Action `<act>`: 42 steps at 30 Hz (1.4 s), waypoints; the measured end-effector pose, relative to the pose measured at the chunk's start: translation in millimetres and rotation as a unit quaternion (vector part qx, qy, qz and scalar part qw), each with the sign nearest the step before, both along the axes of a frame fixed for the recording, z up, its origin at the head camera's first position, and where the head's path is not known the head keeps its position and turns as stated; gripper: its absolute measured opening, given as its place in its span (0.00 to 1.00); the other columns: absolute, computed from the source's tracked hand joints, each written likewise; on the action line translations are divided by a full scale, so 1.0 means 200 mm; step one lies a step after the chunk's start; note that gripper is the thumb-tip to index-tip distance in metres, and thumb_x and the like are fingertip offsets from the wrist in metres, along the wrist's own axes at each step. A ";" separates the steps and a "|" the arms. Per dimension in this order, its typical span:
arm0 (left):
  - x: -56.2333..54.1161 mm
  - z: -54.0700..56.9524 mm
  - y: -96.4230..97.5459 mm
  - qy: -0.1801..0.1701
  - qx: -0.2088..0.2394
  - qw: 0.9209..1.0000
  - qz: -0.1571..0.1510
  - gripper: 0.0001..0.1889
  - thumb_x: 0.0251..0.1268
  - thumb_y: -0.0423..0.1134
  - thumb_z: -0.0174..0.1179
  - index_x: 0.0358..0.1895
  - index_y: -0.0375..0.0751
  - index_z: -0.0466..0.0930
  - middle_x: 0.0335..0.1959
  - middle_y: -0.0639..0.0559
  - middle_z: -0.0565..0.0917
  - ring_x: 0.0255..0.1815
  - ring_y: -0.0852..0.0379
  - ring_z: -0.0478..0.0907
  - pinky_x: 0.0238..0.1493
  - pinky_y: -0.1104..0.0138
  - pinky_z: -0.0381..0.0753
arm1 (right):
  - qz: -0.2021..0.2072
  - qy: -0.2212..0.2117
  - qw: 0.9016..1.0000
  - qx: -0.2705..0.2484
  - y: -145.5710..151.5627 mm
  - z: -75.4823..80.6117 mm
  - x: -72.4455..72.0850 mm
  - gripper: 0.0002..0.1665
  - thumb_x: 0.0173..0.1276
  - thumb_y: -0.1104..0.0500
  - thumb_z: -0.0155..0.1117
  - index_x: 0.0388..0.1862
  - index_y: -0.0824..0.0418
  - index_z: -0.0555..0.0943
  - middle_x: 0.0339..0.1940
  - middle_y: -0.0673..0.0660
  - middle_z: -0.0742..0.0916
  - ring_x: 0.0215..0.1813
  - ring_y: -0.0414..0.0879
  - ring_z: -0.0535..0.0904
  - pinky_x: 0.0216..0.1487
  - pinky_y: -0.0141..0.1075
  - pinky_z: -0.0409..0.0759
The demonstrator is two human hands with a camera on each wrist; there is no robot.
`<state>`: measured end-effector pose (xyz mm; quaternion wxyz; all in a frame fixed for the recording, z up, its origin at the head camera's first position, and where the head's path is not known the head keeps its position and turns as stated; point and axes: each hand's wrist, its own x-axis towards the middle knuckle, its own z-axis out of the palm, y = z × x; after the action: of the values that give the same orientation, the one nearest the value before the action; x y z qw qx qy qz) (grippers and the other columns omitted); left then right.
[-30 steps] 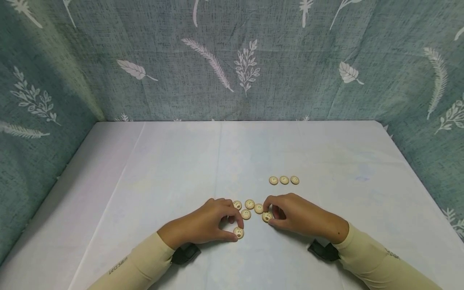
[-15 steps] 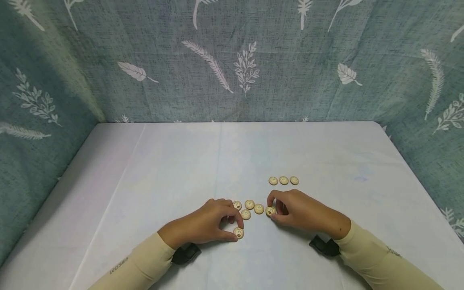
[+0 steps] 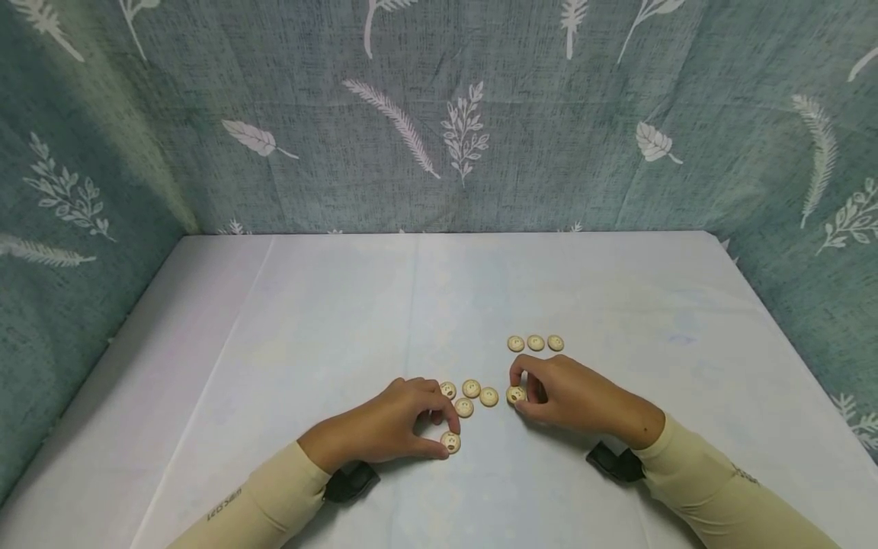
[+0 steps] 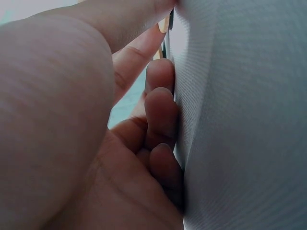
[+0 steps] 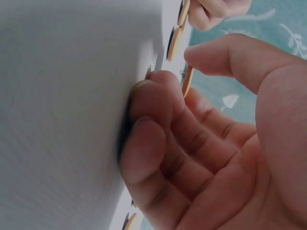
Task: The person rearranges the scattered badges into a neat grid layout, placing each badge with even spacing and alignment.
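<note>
– While both hands work low in the head view, look at those pinches! Left hand [image 3: 391, 422] has thumb and forefinger on a flat, round, tan, wooden-looking face disc [image 3: 450, 442].

– Right hand [image 3: 576, 393] pinches a matching tan disc [image 3: 516, 395], just right of a loose cluster of four tan discs [image 3: 471, 389]. Why by the rim?

– Thin pieces, I'd judge; an edge grip leaves the printed faces showing. Beyond, a neat row of three tan discs [image 3: 536, 343] on the white cloth-covered table [image 3: 309, 328].

– Left wrist: lower fingers curl beside the cloth, probably steadying. Disc unclear there.

– Right wrist: disc edge-on, pinched, spare fingers tucked near the cloth, likely for support.
</note>
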<state>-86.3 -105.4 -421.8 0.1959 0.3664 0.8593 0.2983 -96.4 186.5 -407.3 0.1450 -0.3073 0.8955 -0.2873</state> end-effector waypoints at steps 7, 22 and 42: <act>0.00 0.00 0.00 0.007 0.002 1.000 -0.001 0.13 0.53 0.48 0.76 0.41 0.64 0.84 0.34 0.66 0.74 0.38 0.67 0.70 0.48 0.68 0.68 | -0.002 0.000 1.000 0.014 0.02 0.01 -0.02 0.10 0.64 0.60 0.69 0.40 0.55 0.76 0.19 0.39 0.77 0.22 0.29 0.69 0.27 0.27 0.71; 0.00 0.00 0.01 -0.004 -0.009 1.000 0.000 0.13 0.53 0.49 0.76 0.41 0.64 0.84 0.34 0.67 0.74 0.39 0.67 0.70 0.53 0.65 0.66 | -0.001 0.001 1.000 0.030 0.08 0.01 -0.04 0.11 0.64 0.59 0.69 0.40 0.53 0.75 0.19 0.39 0.77 0.23 0.29 0.70 0.29 0.28 0.72; 0.00 -0.01 0.00 -0.006 -0.005 1.000 -0.001 0.13 0.54 0.48 0.76 0.40 0.64 0.83 0.34 0.66 0.74 0.37 0.66 0.69 0.48 0.67 0.67 | -0.003 -0.027 1.000 0.012 0.14 0.03 -0.08 0.12 0.66 0.61 0.68 0.42 0.55 0.73 0.16 0.40 0.79 0.20 0.31 0.71 0.28 0.28 0.72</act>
<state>-86.6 -105.4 -423.9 0.2036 0.3645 0.8590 0.2962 -111.4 214.0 -400.8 0.1724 -0.2951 0.8954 -0.2853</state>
